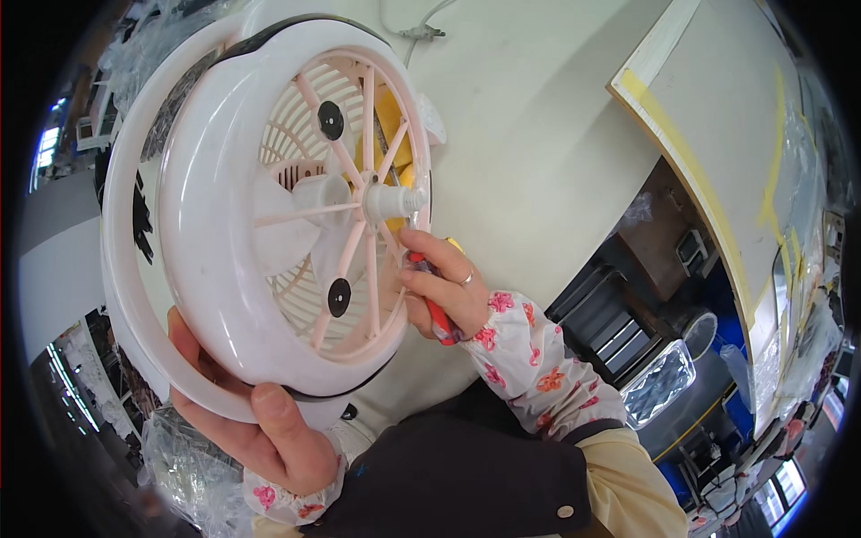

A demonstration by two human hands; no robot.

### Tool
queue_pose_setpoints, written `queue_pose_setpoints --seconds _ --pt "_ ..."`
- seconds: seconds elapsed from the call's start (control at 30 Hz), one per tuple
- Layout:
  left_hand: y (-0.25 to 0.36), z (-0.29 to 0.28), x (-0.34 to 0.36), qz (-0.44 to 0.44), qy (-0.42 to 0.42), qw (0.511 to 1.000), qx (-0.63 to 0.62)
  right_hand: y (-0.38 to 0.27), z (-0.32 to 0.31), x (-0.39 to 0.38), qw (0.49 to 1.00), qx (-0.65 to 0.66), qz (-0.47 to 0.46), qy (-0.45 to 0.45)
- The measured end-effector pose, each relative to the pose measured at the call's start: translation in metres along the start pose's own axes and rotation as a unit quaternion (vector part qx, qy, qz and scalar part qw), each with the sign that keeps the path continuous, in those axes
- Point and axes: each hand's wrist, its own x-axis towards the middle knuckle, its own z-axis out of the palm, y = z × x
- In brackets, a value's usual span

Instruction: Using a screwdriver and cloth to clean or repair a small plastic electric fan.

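Observation:
A glossy white fan housing (215, 206) stands tilted on the table, its open round side facing right. Pale pink spokes run to a hub with a white plastic shaft (387, 203), and fan blades and a slotted grille (289, 139) show behind. Round the lower part of the white ring-shaped stand (121, 233), my left hand (256, 426) is closed, thumb on the near side. My right hand (444, 282) grips a red-handled screwdriver (439, 321) close to the housing's rim; its metal end points up beside the shaft, and whether it touches is hard to tell.
Through the spokes a yellow thing (392, 121) shows, partly hidden. A grey cable with a plug (421, 33) lies on the pale table (520, 134) at the far side. A board edged with yellow tape (691, 152) juts in at right. Clear plastic wrap (193, 462) lies at lower left.

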Motion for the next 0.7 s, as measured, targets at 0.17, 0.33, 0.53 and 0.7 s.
queue_pose_setpoints --seconds 0.17,0.33,0.53,0.7 --pt "-0.002 0.001 0.000 -0.009 0.022 1.000 -0.017 0.007 -0.001 -0.006 0.993 -0.069 -0.081 -0.047" --pt "-0.002 -0.003 0.005 0.020 -0.031 0.999 0.013 -0.043 -0.017 -0.025 0.999 -0.026 -0.022 -0.001" --pt "-0.001 0.003 0.005 0.008 0.003 1.000 -0.008 -0.025 -0.029 -0.019 0.992 -0.093 0.080 -0.029" --pt "0.000 0.005 0.006 0.006 0.004 1.000 -0.005 0.014 -0.017 0.005 0.994 -0.078 -0.061 -0.047"
